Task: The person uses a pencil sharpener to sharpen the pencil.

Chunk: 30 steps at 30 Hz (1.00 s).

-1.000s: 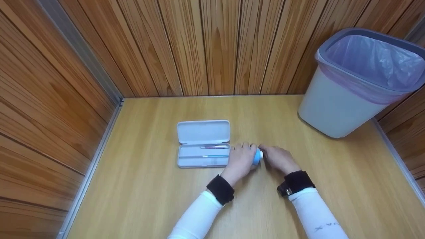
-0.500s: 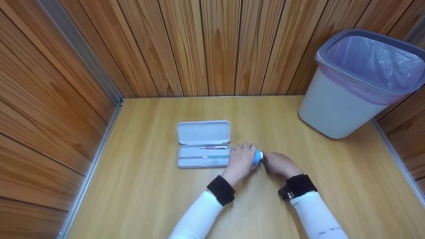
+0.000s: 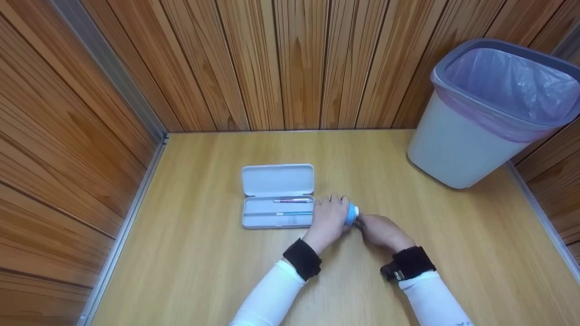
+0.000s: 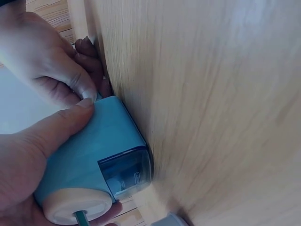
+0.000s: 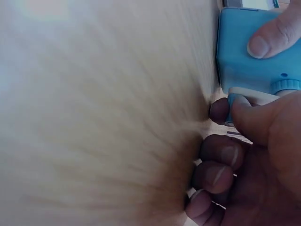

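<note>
My left hand (image 3: pixel 330 217) grips a blue crank pencil sharpener (image 4: pixel 94 150) on the table, with the thumb over its body. A green pencil (image 4: pixel 82 218) sticks into the round cream-coloured front of the sharpener. The clear shavings drawer (image 4: pixel 126 172) shows on one side. At the sharpener's other end, my right hand (image 3: pixel 384 230) pinches the blue knob (image 5: pixel 231 109) of the white crank arm (image 5: pixel 254 95) between thumb and forefinger. Its other fingers are curled close over the tabletop.
Left of the sharpener lies an open white pencil case (image 3: pixel 277 181), its lid tipped back. A pen (image 3: pixel 292 200) lies inside. A lined waste bin (image 3: pixel 466 136) stands at the back right. Wood-panelled walls (image 3: pixel 299 63) border the table (image 3: pixel 204 271).
My right hand has swung down toward the near edge, turning with the crank knob. The left hand and the sharpener have stayed in place.
</note>
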Motion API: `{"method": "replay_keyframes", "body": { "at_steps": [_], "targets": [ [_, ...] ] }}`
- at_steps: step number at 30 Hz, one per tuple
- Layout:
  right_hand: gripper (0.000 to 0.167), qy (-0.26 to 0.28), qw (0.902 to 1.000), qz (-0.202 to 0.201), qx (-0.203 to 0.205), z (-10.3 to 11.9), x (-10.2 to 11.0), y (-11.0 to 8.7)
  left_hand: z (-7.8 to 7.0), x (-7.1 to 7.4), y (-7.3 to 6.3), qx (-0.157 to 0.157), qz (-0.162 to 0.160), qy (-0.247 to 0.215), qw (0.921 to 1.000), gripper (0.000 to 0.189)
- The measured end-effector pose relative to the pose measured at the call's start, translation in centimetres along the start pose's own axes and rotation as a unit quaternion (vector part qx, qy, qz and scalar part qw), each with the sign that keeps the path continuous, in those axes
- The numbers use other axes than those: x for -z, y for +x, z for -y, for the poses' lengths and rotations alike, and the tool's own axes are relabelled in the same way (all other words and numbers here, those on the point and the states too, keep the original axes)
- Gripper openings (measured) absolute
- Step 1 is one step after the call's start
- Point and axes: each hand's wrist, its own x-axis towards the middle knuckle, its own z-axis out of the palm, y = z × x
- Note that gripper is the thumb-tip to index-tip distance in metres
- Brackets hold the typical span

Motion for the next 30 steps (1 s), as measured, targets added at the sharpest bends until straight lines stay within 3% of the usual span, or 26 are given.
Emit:
{"method": "replay_keyframes", "body": {
  "at_steps": [10,15,22,30],
  "targets": [
    [0.023,0.059,0.9975,0.030,0.025,0.2,0.4,-1.0,0.0,0.3,0.2,0.013,0.036,-0.013,0.9992,0.060],
    [0.024,0.051,0.9963,0.029,0.062,0.4,0.8,-1.7,0.0,0.4,0.2,0.011,0.033,-0.014,0.9993,0.058],
    [0.013,0.023,0.9915,0.035,0.124,1.1,2.1,-2.4,0.1,0.4,0.0,0.013,0.018,-0.016,0.9996,0.057],
    [0.015,0.009,0.9927,0.023,0.118,1.7,3.0,-3.1,0.0,0.5,0.1,0.012,0.034,-0.028,0.9990,0.058]
  ]
}}
